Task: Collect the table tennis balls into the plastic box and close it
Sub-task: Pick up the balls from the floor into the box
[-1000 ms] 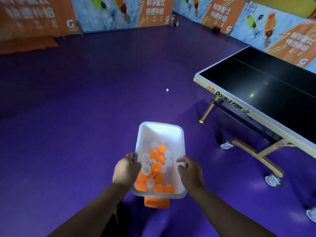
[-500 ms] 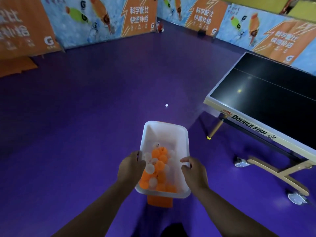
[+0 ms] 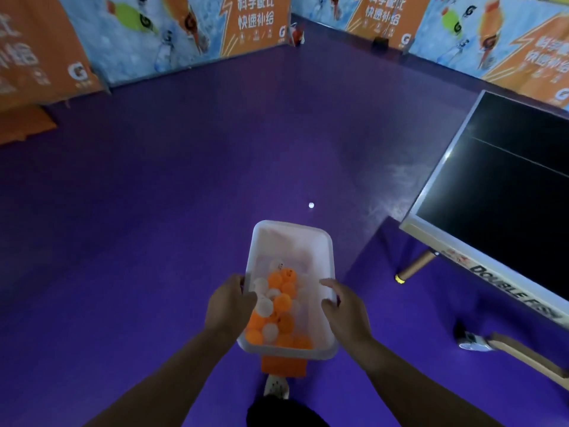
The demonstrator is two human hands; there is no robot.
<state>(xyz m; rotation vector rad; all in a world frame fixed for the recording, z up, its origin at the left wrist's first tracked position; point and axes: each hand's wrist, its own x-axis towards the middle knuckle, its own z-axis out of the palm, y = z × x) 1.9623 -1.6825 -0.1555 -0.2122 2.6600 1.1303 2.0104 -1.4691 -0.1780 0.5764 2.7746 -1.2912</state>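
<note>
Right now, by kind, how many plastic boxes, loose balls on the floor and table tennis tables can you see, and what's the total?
Translucent white plastic box: 1
Loose white table tennis ball on the purple floor: 1
Black-topped table tennis table: 1
Total: 3
The orange and white balls heaped in the box overlap too much to count.

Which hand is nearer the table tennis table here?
Right. The right hand holds the right side of the plastic box, the side toward the table tennis table. The left hand grips the opposite rim, farther from the table.
</note>
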